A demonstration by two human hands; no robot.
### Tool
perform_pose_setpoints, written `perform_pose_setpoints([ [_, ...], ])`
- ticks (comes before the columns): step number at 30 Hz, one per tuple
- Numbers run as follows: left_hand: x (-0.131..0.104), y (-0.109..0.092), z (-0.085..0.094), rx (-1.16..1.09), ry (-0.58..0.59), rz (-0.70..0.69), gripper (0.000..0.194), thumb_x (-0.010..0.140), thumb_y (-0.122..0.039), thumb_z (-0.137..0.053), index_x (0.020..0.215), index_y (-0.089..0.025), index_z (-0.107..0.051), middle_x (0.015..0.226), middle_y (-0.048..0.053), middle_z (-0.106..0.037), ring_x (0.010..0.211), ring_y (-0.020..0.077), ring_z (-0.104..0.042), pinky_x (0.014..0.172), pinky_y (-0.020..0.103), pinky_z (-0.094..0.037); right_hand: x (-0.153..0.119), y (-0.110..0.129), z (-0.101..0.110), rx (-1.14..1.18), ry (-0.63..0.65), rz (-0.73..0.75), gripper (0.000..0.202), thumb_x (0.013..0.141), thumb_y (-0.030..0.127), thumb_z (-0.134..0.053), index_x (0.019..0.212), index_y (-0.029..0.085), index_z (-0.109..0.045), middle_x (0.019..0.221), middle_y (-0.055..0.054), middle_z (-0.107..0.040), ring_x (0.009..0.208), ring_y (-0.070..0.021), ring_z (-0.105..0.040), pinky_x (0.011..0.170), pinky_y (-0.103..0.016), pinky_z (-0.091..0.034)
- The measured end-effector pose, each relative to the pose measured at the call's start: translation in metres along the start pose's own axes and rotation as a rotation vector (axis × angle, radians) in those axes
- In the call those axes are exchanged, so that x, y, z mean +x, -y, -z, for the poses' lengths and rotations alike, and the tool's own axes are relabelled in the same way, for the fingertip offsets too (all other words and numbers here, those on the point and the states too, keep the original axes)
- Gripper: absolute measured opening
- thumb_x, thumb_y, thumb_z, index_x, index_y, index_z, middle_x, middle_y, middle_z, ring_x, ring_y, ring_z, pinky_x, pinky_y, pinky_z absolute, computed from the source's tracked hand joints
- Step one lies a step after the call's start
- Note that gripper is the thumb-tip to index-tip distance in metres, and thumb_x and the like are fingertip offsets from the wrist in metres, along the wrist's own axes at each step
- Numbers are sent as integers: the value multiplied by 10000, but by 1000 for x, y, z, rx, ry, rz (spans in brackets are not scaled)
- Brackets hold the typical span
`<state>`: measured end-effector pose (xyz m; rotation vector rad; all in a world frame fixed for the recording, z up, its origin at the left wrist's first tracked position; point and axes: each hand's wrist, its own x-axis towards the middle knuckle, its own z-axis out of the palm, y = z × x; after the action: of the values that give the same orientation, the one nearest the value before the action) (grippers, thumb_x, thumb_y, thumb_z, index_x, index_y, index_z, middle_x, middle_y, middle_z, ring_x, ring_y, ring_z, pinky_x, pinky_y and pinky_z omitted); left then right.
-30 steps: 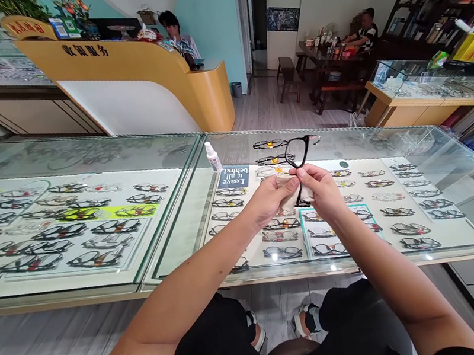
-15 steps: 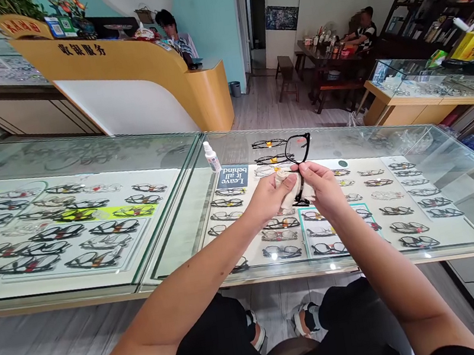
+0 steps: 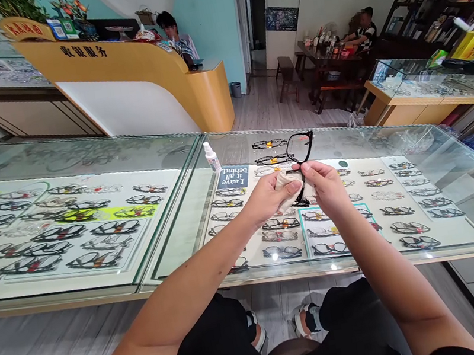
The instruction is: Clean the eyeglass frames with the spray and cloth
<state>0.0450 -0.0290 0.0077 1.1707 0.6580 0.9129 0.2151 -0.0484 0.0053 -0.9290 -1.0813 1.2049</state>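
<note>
A pair of black-framed glasses (image 3: 312, 144) is held above the glass display counter, one lens raised and the other side down among the fingers. My left hand (image 3: 272, 196) is closed on a pale cloth (image 3: 282, 181), which is wrapped against the lower part of the glasses. My right hand (image 3: 324, 183) pinches the frame near its middle, with some of the cloth beside its fingers. The lower lens is mostly hidden by the cloth and fingers.
A white spray bottle (image 3: 211, 157) stands on the glass counter (image 3: 174, 235), left of my hands. Rows of glasses lie inside. Beyond are a wooden reception desk (image 3: 210, 97) with a person behind it, and another person at a dark table (image 3: 321, 55).
The glasses and both hands have shifted slightly to the right, and the raised lens has turned a little. Both hands keep their hold.
</note>
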Motion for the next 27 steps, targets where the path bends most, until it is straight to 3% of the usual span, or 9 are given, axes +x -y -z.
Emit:
perform_pose_setpoints([
  [4, -4, -8, 2, -1, -13, -19, 654, 739, -774, -869, 843, -152, -695, 673, -10, -618, 593, 105, -527, 571, 232, -398, -8, 9, 3, -417, -168, 445, 286, 991, 537, -728, 991, 286, -866, 746, -12, -615, 712, -188, -536, 693, -356, -456],
  [7, -9, -18, 4, -5, 23, 20, 663, 784, -807, -811, 822, -153, -716, 671, 13, -640, 585, 121, -558, 572, 246, -438, -11, 14, 9, -788, -313, 816, 226, 1036, 393, -680, 1130, 332, -877, 664, -3, -512, 661, -193, -469, 692, -379, -383],
  [11, -13, -27, 7, -59, 94, 114, 618, 796, -742, -851, 752, -147, -688, 600, -13, -576, 518, 91, -487, 520, 235, -409, -11, 14, 16, -1121, -248, 1098, 268, 1024, 244, -693, 1150, 390, -880, 612, 7, -494, 632, -176, -400, 692, -388, -283],
  [14, -12, -31, 11, -101, 166, 193, 582, 781, -677, -902, 774, -126, -712, 632, 3, -619, 528, 85, -521, 516, 226, -436, -11, 15, 17, -1164, -192, 1188, 337, 1026, 196, -692, 1203, 430, -857, 611, 13, -515, 643, -177, -389, 701, -393, -260],
  [18, -12, -35, 19, -108, 245, 256, 567, 807, -646, -898, 812, -95, -761, 697, 54, -695, 566, 103, -607, 532, 222, -494, -16, 15, 19, -1208, -168, 1138, 335, 1037, 223, -691, 1212, 464, -844, 628, 8, -545, 675, -182, -440, 743, -405, -275],
  [21, -13, -34, 22, -158, 278, 307, 544, 821, -610, -905, 873, -82, -789, 759, 90, -743, 625, 131, -683, 579, 228, -553, -19, 16, 21, -1203, -204, 1188, 337, 1024, 223, -726, 1245, 455, -829, 601, 20, -512, 661, -177, -405, 739, -405, -258],
  [27, -8, -32, 32, -307, 192, 351, 383, 897, -458, -881, 956, -93, -780, 793, 93, -769, 645, 170, -739, 597, 268, -630, -17, 18, 22, -1264, -300, 1243, 295, 1015, 199, -737, 1201, 405, -837, 579, 30, -496, 663, -174, -422, 739, -392, -248],
])
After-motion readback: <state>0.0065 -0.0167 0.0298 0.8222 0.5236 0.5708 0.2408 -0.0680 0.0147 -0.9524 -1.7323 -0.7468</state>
